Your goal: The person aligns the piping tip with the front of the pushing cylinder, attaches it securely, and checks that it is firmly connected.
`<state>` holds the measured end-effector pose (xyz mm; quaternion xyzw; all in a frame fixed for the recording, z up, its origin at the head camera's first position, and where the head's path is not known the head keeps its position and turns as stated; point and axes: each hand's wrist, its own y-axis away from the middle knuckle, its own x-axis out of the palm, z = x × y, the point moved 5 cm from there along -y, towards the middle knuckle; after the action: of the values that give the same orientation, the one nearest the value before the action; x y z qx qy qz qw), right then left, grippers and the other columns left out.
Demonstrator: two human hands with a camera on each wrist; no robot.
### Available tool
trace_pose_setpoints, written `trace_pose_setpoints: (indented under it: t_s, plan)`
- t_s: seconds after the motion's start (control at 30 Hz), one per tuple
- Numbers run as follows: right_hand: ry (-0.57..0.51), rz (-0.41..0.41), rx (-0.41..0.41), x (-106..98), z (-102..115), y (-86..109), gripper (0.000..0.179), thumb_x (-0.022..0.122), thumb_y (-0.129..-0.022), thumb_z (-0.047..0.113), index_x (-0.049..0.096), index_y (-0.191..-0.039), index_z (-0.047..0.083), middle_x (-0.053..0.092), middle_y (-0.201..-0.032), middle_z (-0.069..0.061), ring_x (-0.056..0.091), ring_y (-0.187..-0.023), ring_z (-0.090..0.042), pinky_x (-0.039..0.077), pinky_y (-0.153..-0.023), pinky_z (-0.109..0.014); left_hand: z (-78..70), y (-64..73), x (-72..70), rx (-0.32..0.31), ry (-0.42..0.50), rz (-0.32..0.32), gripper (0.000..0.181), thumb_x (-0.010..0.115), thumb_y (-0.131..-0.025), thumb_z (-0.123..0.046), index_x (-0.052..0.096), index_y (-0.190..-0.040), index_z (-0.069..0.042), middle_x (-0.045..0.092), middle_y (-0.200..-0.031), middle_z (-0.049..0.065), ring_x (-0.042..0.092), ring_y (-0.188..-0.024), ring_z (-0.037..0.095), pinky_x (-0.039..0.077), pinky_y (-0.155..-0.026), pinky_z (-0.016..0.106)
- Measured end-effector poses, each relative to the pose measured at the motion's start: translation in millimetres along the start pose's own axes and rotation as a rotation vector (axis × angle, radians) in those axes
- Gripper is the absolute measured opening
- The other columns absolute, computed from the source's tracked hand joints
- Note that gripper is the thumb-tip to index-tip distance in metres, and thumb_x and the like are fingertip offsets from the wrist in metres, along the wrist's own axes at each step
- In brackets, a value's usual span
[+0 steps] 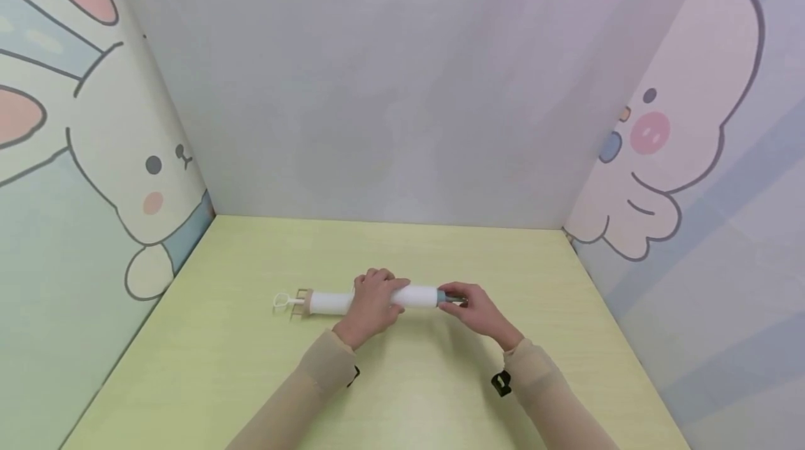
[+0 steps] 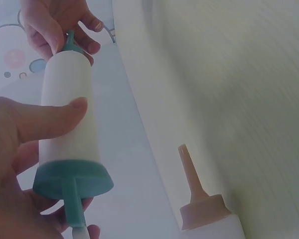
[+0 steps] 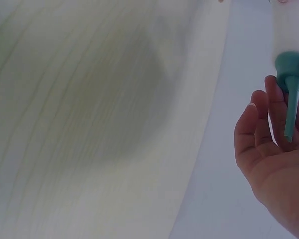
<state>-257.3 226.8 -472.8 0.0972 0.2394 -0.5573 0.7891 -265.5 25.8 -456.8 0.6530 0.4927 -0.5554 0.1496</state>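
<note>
A white syringe-like tube with a teal flange and a teal nozzle cap is held off the table between both hands. My left hand grips its white barrel, thumb across the side, near the teal flange. At the other end my right hand pinches the teal cap, whose thin spout points toward the palm. Beside and below my left hand lies a second white tube with a tan flange, a ring-ended plunger and a tan nozzle.
Both tubes are over a pale yellow-green table. A grey wall rises at the back, and cartoon-printed panels stand on the left and right sides.
</note>
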Motion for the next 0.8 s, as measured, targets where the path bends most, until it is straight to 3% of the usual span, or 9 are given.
trace_pose_setpoints:
  t_s: [0.27, 0.63, 0.8]
  plan:
    - [0.090, -0.073, 0.002, -8, -31, -2.8, 0.030, 0.067, -0.091, 0.018, 0.064, -0.119, 0.006, 0.065, -0.111, -0.006, 0.063, -0.094, -0.019, 0.052, -0.076, -0.033, -6.1, -9.3, 9.3, -0.013, -0.040, 0.031, 0.047, 0.080, -0.076, -0.018, 0.067, -0.121, -0.017, 0.059, -0.108, 0.006, 0.050, -0.100, 0.031, 0.036, -0.085, 0.053]
    - [0.110, -0.103, 0.018, -18, -46, 3.7, 0.033, 0.066, -0.091, 0.015, 0.062, -0.121, 0.002, 0.065, -0.111, -0.011, 0.064, -0.093, -0.024, 0.052, -0.075, -0.035, -9.8, -19.9, 33.5, -0.025, -0.044, 0.067, 0.045, 0.076, -0.079, -0.019, 0.065, -0.122, -0.019, 0.059, -0.110, 0.005, 0.049, -0.101, 0.028, 0.036, -0.084, 0.051]
    - [0.079, -0.104, 0.027, -23, -35, 10.1, 0.032, 0.064, -0.091, 0.005, 0.060, -0.120, -0.007, 0.063, -0.111, -0.020, 0.063, -0.095, -0.034, 0.052, -0.075, -0.039, -13.7, -24.6, 41.8, -0.027, -0.029, 0.074, 0.044, 0.076, -0.079, -0.018, 0.065, -0.121, -0.019, 0.058, -0.109, 0.005, 0.048, -0.101, 0.029, 0.036, -0.084, 0.052]
